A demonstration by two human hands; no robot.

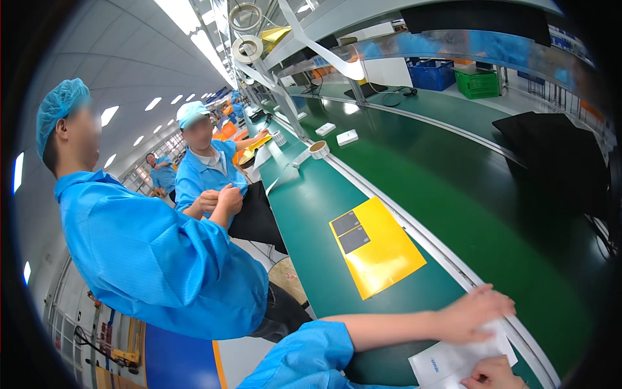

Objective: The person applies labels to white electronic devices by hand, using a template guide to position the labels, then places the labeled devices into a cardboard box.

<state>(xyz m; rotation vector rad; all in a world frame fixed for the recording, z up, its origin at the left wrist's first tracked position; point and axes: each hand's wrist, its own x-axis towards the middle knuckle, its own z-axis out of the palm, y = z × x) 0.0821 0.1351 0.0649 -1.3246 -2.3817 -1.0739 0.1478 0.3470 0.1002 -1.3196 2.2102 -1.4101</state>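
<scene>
At the lower right a flat white sheet-like piece (431,364) with blue print lies on the green bench, partly under my hands and cut off by the picture's edge. My left hand (473,316) reaches across its far side, fingers stretched out and slightly blurred, close to the metal rail. Nearer me, my right hand (497,374) has its fingers curled in a pinch at the white sheet; its lower part is out of view. Beyond my left forearm lies a glossy yellow sheet (389,259) bearing two dark grey rectangular labels (354,240) at its left side.
A metal rail (447,264) separates the bench (324,194) from a dark green belt (440,175). A tape roll (318,150) stands by the rail; small white boxes (347,137) sit on the belt. Two blue-clad co-workers (149,253) stand at the left. Black sheeting (551,155) hangs right.
</scene>
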